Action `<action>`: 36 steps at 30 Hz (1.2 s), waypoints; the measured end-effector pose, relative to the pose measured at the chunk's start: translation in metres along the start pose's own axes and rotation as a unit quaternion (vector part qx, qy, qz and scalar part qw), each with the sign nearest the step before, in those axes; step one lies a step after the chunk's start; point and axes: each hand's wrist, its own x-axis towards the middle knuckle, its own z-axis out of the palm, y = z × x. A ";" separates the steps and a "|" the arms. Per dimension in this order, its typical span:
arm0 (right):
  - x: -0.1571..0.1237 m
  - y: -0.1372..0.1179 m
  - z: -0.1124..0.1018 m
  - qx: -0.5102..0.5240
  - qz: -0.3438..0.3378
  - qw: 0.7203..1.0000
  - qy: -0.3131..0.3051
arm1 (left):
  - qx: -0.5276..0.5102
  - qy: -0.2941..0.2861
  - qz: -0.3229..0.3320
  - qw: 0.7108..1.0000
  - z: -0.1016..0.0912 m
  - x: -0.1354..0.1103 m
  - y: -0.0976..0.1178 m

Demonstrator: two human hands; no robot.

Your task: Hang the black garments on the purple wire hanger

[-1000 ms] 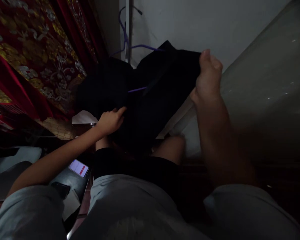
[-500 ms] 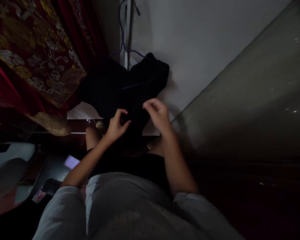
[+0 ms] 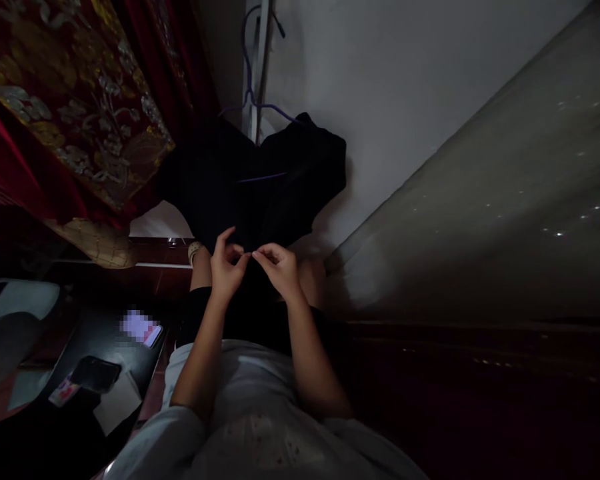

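A black garment (image 3: pixel 300 167) hangs open at the neck on a purple clothes hanger (image 3: pixel 273 107), in front of my knees. Before its lower front, my left hand (image 3: pixel 226 267) has thumb and forefinger pinched, with another finger raised. My right hand (image 3: pixel 279 270) meets it tip to tip, also in a pinch. Whatever lies between the fingertips is too small and dark to make out. I cannot tell whether the fingers grip the black cloth behind them.
A red curtain with gold and silver flowers (image 3: pixel 80 113) hangs at the left. A dark stool or table (image 3: pixel 87 333) at lower left carries a lit phone (image 3: pixel 141 327), a dark phone-like object (image 3: pixel 97 375) and white paper (image 3: pixel 119 403). A pale wall (image 3: pixel 405 87) and a greyish sloping sheet (image 3: pixel 455 227) stand right.
My hands have come together from apart, the right one moving down and left, and their fingertips now meet. The view has shifted slightly, and the garment still hangs there.
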 end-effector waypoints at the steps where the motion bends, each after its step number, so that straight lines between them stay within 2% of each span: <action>1: -0.002 0.001 0.000 0.000 -0.001 1.000 -0.009 | -0.001 0.001 0.006 1.000 -0.001 -0.001 0.001; 4: -0.004 0.004 0.000 0.017 0.016 0.999 -0.035 | 0.004 0.018 0.018 1.000 0.001 -0.006 0.001; 9: -0.004 0.005 0.005 0.117 0.114 0.984 -0.077 | 0.064 0.028 0.022 0.997 0.007 -0.011 -0.008; 12: -0.001 0.002 0.006 0.147 0.149 0.977 -0.049 | 0.064 0.021 0.032 0.997 0.006 -0.010 -0.011; 15: 0.021 -0.012 0.003 0.162 0.140 0.977 -0.003 | 0.100 -0.014 0.027 0.995 0.002 -0.006 -0.007; 18: 0.064 -0.045 -0.005 0.186 0.093 0.978 0.014 | 0.150 -0.052 0.024 0.987 -0.004 -0.002 -0.004; 21: 0.109 -0.097 -0.011 0.185 0.034 0.982 0.018 | 0.179 -0.070 0.026 0.981 -0.007 0.000 -0.006; 24: 0.131 -0.144 -0.008 0.160 0.013 0.987 0.005 | 0.216 -0.105 0.037 0.970 -0.009 0.003 -0.005; 26: 0.130 -0.162 -0.004 0.163 -0.008 0.987 0.001 | 0.248 -0.144 0.045 0.957 -0.014 0.011 0.005; 29: 0.119 -0.167 0.001 0.173 -0.029 0.985 -0.003 | 0.264 -0.156 0.083 0.948 -0.024 0.037 0.040; 31: 0.113 -0.165 0.001 0.167 -0.030 0.985 -0.008 | 0.234 -0.110 0.158 0.953 -0.029 0.064 0.072; 33: 0.111 -0.163 0.001 0.157 -0.035 0.987 -0.014 | 0.217 -0.055 0.237 0.946 -0.030 0.094 0.101; 36: 0.115 -0.162 -0.001 0.154 -0.065 0.986 -0.018 | 0.228 -0.054 0.355 0.905 -0.026 0.133 0.129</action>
